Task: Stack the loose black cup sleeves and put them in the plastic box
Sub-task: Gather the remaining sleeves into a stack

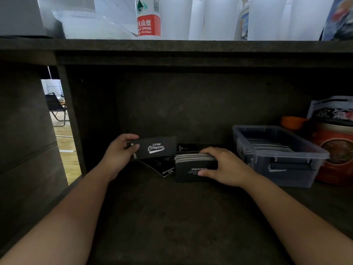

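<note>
Left hand (122, 150) pinches one sleeve (154, 149), right hand (223, 165) clamps a stack (193, 169) hiding loose sleeves (166, 167); box (282, 159) contents murky.

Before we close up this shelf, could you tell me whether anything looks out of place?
Yes: a few flat black cardboard cup sleeves lie loose and askew on the dark shelf, behind the stack under the right hand, not yet in the clear plastic box.

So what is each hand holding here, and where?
Left hand pinches one black cup sleeve by its left end. Right hand grips the stack of sleeves at its right end.
</note>
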{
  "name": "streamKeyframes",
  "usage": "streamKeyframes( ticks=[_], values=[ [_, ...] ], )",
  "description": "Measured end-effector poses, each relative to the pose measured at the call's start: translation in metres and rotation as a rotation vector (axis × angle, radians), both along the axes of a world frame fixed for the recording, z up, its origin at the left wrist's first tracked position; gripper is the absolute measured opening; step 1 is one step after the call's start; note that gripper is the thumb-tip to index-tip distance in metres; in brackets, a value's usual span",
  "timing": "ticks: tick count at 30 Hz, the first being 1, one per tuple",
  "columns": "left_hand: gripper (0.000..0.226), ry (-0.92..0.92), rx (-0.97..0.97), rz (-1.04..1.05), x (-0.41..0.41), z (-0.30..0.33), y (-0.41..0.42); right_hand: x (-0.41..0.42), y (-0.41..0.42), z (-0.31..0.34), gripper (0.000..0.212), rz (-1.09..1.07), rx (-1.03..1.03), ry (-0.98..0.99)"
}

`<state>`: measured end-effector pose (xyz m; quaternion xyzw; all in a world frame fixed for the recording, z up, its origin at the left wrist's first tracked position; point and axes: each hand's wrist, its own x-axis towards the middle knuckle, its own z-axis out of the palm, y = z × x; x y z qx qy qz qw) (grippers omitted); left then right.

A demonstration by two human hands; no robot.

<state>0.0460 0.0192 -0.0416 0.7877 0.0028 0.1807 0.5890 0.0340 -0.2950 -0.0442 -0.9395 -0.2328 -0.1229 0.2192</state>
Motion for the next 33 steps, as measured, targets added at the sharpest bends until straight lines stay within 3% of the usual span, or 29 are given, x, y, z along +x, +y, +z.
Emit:
streamKeyframes(
  ticks=[3, 6, 15, 17, 18, 20, 21, 23, 26, 30, 33],
  values=[
    [0.021, 0.046, -0.002, -0.158, -0.008, -0.003, -0.031, -0.003, 0.001, 0.001, 0.086, -0.020, 0.039, 0.025],
    [0.031, 0.207, -0.137, -0.403, -0.013, -0.007, -0.063, -0.005, 0.001, 0.002, 0.095, -0.014, 0.054, -0.004],
    [0.063, 0.254, -0.066, -0.675, -0.014, -0.014, -0.090, -0.002, 0.002, 0.002, 0.053, -0.004, -0.047, 0.002],
    [0.068, 0.214, 0.035, -0.626, -0.013, -0.011, -0.084, -0.002, 0.002, 0.003, 0.048, 0.010, -0.019, 0.006],
    [0.065, 0.167, 0.180, -0.519, -0.009, -0.010, -0.076, -0.001, 0.002, 0.003, 0.046, 0.014, -0.010, 0.015],
    [0.056, 0.081, 0.668, -0.212, 0.002, -0.011, -0.051, -0.002, 0.001, 0.004, 0.042, 0.011, 0.000, 0.034],
    [0.054, 0.113, 0.904, -0.112, 0.006, -0.013, -0.038, -0.003, 0.001, 0.005, 0.040, 0.007, 0.005, 0.041],
    [0.056, 0.313, 1.149, -0.093, 0.007, -0.015, -0.020, -0.004, 0.002, 0.005, 0.039, -0.001, 0.010, 0.041],
    [0.055, 0.350, 1.226, -0.057, 0.002, -0.012, -0.014, -0.006, 0.002, 0.006, 0.040, -0.006, 0.008, 0.033],
    [0.063, 0.253, 0.960, -0.085, 0.001, -0.008, -0.005, -0.005, 0.001, 0.006, 0.040, -0.036, 0.053, 0.050],
    [0.078, 0.317, 0.988, -0.065, -0.001, -0.014, -0.001, -0.006, 0.000, 0.007, 0.044, -0.035, 0.144, 0.096]
  ],
)
